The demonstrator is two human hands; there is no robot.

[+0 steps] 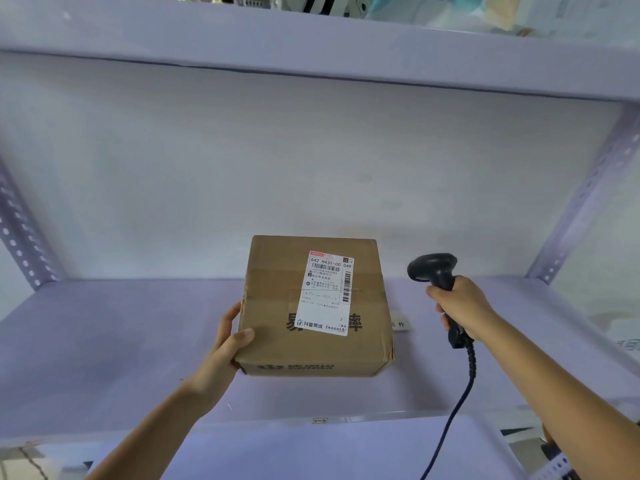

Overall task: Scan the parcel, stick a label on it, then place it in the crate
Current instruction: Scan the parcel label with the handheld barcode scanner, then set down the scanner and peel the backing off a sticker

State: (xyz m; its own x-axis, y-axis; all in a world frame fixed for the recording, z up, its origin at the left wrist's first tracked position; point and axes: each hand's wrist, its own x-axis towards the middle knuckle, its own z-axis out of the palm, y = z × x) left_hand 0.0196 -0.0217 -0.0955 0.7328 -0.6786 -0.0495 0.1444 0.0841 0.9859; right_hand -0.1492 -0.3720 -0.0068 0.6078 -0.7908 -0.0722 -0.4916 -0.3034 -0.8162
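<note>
A brown cardboard parcel sits over a pale shelf, tilted up toward the camera, a white shipping label stuck on its top face. The left hand grips the parcel's left edge, thumb on top. The right hand is clenched around the handle of a black barcode scanner, held just right of the parcel, its cord hanging down.

A pale shelf is framed by perforated uprights; clutter is seen on the shelf above.
</note>
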